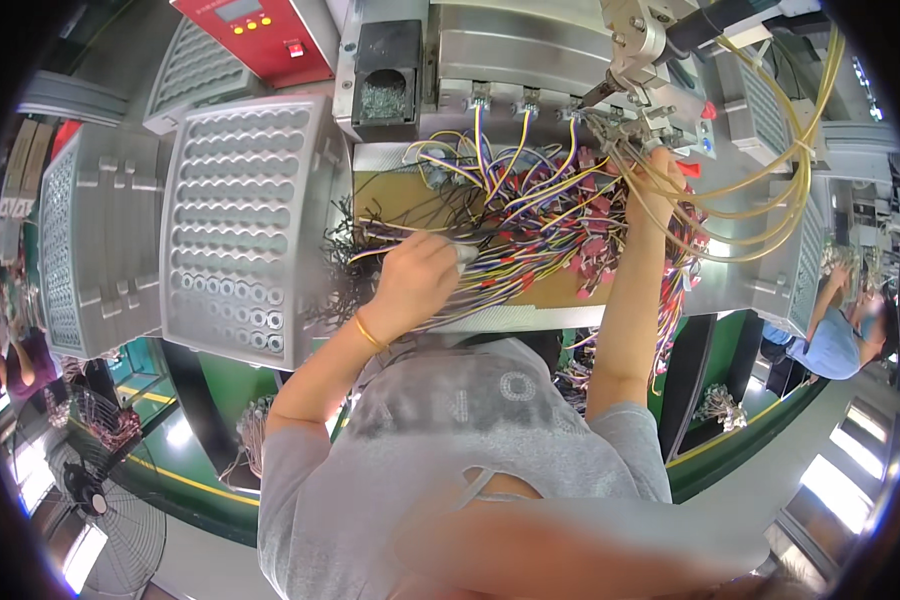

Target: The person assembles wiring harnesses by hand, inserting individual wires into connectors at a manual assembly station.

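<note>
A tangled heap of coloured wires (530, 215) with red terminal housings lies on a tan work surface (390, 200) in front of a grey metal machine (515, 50). My left hand (417, 272), a gold bracelet on its wrist, is closed on a bunch of these wires and a small pale piece at the heap's left side. My right hand (655, 185) is raised to the machine's metal press head (635, 45). Its fingers are pinched together among looping yellow wires (770, 200), holding a wire end just below the head.
Grey perforated trays (240, 220) stand to the left, one with several metal rings in its lower rows. A red control box (255, 30) and a black hopper of small metal parts (385, 85) sit at the top. Another person in blue (830, 335) works at right. A floor fan (110, 510) stands at lower left.
</note>
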Available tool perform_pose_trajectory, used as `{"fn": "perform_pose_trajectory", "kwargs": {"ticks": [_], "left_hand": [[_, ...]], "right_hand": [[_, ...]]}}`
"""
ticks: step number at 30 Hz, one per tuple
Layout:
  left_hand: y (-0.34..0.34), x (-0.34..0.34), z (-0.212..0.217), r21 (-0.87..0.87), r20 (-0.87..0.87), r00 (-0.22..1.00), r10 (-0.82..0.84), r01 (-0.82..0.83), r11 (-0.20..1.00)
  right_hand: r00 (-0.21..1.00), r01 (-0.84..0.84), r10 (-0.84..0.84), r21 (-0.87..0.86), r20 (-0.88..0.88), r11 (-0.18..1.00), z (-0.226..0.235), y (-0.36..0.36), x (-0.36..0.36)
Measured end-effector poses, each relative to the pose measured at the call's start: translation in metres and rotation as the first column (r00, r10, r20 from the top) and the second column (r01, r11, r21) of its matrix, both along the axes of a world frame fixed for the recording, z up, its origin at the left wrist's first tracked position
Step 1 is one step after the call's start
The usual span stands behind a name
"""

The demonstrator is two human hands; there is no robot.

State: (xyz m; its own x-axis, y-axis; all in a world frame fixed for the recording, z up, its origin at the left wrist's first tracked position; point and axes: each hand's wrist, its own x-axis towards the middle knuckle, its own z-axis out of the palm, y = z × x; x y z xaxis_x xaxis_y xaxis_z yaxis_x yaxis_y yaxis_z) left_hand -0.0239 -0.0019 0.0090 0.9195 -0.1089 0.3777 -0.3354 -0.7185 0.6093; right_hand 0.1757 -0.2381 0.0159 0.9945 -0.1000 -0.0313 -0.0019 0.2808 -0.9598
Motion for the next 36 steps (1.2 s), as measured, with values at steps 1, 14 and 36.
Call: {"fn": "perform_pose_trajectory", "kwargs": {"ticks": [1, 14, 36], "left_hand": [[0.001, -0.002, 0.002, -0.059, -0.035, 0.999, 0.024, -0.026, 0.998], [0.042, -0.037, 0.060, -0.742, -0.527, 0.843, -0.104, -0.398, 0.539], [0.230, -0.136, -0.009, -0.242, -0.033, 0.374, 0.927, -0.903, 0.355]], "right_hand": [[1.000, -0.020, 0.019, -0.136, -0.007, 0.990, -0.001, -0.006, 0.000], [0.388, -0.162, 0.808, -0.831, 0.443, 0.533, 0.033, 0.093, -0.139], [0.679, -0.711, 0.733, -0.292, -0.049, 0.639, 0.038, 0.088, -0.135]]}}
